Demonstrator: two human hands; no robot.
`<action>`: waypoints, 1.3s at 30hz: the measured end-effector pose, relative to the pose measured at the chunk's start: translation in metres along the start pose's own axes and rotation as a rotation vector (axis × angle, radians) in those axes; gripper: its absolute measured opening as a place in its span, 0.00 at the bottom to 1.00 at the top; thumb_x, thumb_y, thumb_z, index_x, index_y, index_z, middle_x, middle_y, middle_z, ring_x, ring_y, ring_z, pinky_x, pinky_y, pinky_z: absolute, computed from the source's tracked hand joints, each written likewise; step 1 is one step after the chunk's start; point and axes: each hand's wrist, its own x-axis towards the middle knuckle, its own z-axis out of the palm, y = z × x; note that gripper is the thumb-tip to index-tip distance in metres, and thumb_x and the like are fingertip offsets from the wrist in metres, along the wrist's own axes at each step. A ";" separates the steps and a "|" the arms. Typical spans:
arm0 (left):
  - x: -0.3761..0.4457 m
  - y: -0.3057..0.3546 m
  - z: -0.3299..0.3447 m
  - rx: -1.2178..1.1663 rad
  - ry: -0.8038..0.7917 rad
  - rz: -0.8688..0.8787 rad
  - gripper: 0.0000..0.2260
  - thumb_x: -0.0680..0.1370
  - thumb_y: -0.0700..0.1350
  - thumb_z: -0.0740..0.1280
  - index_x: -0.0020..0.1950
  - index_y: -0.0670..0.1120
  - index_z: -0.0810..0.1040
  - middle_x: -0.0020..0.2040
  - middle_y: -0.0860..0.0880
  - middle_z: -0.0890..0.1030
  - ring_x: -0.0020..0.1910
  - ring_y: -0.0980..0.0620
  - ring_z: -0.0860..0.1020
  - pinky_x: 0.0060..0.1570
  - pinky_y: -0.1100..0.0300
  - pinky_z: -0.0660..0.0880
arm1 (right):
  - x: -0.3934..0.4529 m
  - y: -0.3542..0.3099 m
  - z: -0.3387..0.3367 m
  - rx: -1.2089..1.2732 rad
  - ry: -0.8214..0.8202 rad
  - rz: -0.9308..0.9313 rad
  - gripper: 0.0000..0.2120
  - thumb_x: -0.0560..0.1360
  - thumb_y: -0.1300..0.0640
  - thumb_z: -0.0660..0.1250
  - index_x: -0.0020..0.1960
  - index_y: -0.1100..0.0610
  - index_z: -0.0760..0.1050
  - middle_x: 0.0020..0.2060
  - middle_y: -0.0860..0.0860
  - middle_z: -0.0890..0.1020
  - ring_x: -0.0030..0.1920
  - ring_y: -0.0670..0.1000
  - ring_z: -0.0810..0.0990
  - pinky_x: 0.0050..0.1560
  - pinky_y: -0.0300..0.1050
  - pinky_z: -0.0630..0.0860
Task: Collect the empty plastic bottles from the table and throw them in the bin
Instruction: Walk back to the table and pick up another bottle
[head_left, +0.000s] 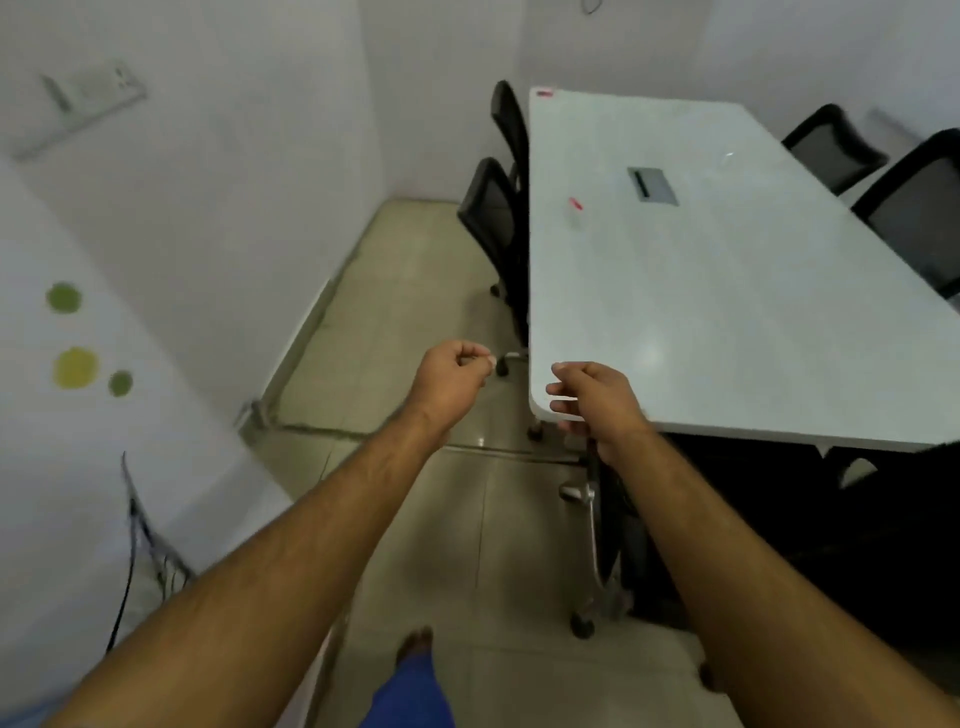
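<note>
Both bare arms reach forward over a tiled floor (415, 519): the left hand (451, 375) is curled loosely closed and holds nothing, while the right hand (592, 397) is half open and empty over the near left corner of a long white surface (727, 312). A clear plastic bottle with a red cap (575, 212) lies farther along the surface near its left edge, with black chairs (493, 208) along both sides.

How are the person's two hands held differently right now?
The left hand is curled into a loose fist, while the right hand is half open with its fingers spread. The left hand hangs over the floor, beside the table; the right hand is in front of the near corner of the white table. Both appear empty, with bare forearms reaching forward.
</note>
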 end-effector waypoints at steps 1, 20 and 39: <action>0.024 0.007 -0.001 0.007 -0.026 0.004 0.02 0.78 0.41 0.68 0.49 0.47 0.78 0.44 0.47 0.81 0.43 0.51 0.79 0.37 0.63 0.71 | 0.017 -0.010 0.004 0.005 0.026 0.007 0.07 0.79 0.52 0.67 0.53 0.55 0.80 0.45 0.53 0.83 0.42 0.52 0.80 0.40 0.45 0.77; 0.497 0.094 0.051 0.189 -0.283 0.082 0.07 0.79 0.43 0.67 0.55 0.43 0.80 0.49 0.45 0.83 0.45 0.51 0.79 0.38 0.61 0.74 | 0.419 -0.153 0.064 0.061 0.280 -0.052 0.11 0.79 0.51 0.69 0.59 0.55 0.79 0.51 0.54 0.84 0.49 0.53 0.83 0.43 0.45 0.79; 0.896 0.084 0.223 0.360 -0.651 -0.054 0.08 0.77 0.43 0.69 0.54 0.43 0.80 0.49 0.45 0.82 0.46 0.49 0.80 0.41 0.59 0.75 | 0.806 -0.188 0.048 -0.330 0.682 0.186 0.26 0.70 0.46 0.74 0.66 0.52 0.77 0.60 0.53 0.82 0.57 0.56 0.81 0.59 0.54 0.80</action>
